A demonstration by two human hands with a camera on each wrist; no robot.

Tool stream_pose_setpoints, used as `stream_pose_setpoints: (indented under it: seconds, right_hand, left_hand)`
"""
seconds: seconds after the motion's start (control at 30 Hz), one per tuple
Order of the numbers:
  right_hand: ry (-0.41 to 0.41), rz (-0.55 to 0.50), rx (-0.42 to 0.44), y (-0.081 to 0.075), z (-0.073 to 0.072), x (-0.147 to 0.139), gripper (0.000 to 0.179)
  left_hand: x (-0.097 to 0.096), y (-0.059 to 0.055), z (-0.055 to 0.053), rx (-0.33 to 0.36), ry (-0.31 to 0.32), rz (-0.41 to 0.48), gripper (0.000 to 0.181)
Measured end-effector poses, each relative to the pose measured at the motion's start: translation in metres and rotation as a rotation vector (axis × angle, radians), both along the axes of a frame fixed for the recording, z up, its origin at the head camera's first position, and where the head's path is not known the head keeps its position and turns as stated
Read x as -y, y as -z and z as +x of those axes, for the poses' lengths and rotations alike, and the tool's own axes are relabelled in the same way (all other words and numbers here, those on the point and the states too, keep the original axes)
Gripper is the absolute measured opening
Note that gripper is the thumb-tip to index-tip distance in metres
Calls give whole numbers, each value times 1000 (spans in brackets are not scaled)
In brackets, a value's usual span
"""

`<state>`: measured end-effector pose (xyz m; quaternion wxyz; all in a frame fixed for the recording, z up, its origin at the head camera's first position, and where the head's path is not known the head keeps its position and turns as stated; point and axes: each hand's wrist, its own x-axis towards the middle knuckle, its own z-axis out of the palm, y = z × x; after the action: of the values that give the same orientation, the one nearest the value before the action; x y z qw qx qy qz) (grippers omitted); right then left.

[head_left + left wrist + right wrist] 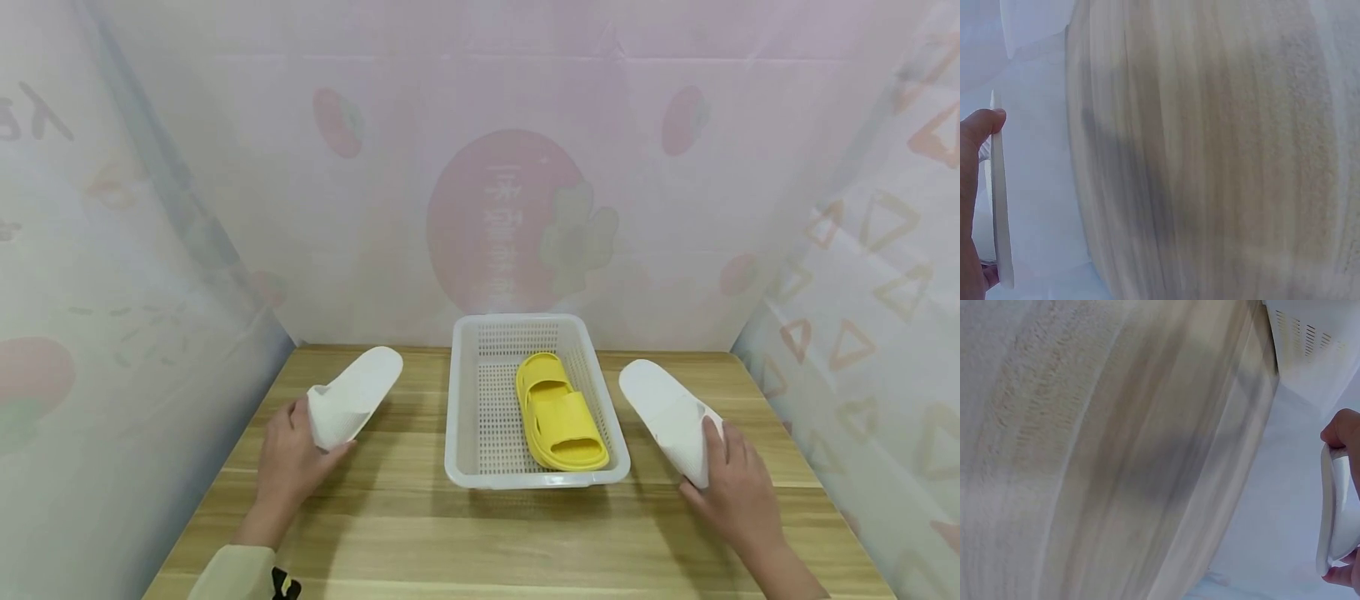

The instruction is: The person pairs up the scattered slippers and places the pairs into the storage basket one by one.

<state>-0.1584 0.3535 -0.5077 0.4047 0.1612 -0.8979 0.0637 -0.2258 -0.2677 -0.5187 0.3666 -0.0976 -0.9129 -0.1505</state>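
My left hand [291, 458] grips a thin white disposable slipper [358, 392] by its toe end, thumb on one edge and fingers on the other. In the left wrist view that slipper [1000, 206] shows edge-on, held above the table. On the other side, my right hand [738, 492] pinches a matching white slipper [667, 412] at the toe end. Its sole [1327, 512] appears edge-on in the right wrist view, also raised off the table. Between the hands, a yellow slide sandal [558, 412] lies in the right part of a white plastic basket [462, 400].
The wooden table [420, 542] runs under the basket and both hands. Pale printed cloth [375, 208] hangs behind it and along the left and right sides. Shadows of the hands fall on the tabletop.
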Motion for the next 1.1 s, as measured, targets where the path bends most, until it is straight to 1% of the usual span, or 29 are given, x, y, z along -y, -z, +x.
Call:
stream_pose_setpoints:
  seconds: [0.1,0.27,0.4,0.53,0.63,0.8,0.93,1.1]
  right_hand:
    - [-8,6,-13,-4,-2,-2,84]
    - [-14,0,-23,-13,-3,-4,81]
    - [-17,1,-24,-18,-3,-5,79]
    - [-16,9,-27,-22,-4,-6,78]
    - [-25,7,-66,-25,-5,-4,77]
    - [-52,-4,-115,-31,-7,-1,76]
    - [-72,-7,-121,-35,-9,1,77]
    - [-93,-11,-138,-40,-10,3,77]
  left_hand:
    - [-2,-4,-3,-47,39,-40,108]
    - [-6,-10,-6,-98,89,-79,108]
    - [-8,-16,-7,-130,111,-115,109]
    - [-11,-22,-6,-141,127,-147,110]
    - [-13,-27,-6,-165,158,-157,109]
    - [-19,-35,-6,-252,221,-166,107]
    - [-22,-40,-7,-297,238,-199,107]
    - [-24,-44,-8,-332,243,-243,107]
